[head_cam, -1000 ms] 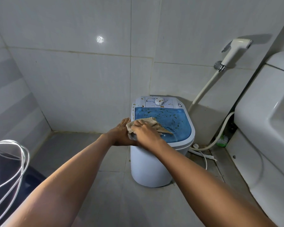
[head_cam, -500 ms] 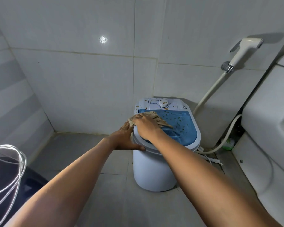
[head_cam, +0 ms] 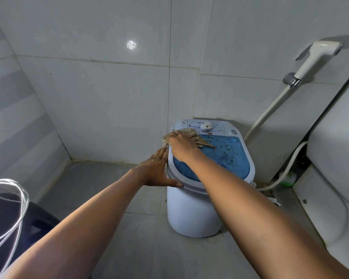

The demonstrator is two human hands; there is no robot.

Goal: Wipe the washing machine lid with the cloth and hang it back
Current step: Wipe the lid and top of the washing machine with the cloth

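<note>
A small white washing machine (head_cam: 191, 210) stands on the tiled floor against the back wall. Its blue translucent lid (head_cam: 228, 156) carries brown and green specks of dirt. My right hand (head_cam: 182, 146) presses a beige cloth (head_cam: 189, 132) flat onto the lid's far left corner, beside the white control dial (head_cam: 206, 125). My left hand (head_cam: 159, 170) lies flat with straight fingers against the machine's left rim, thumb along its front edge. Part of the cloth is hidden under my right hand.
A white bidet sprayer (head_cam: 314, 57) hangs on the wall at the right, its hose (head_cam: 268, 111) running down behind the machine. A white toilet (head_cam: 334, 158) fills the right side. A white cable loop (head_cam: 6, 202) over a dark object sits at the lower left.
My right hand has slid the cloth from the lid's near left part to its far left corner by the control panel. My left hand stays on the left rim.
</note>
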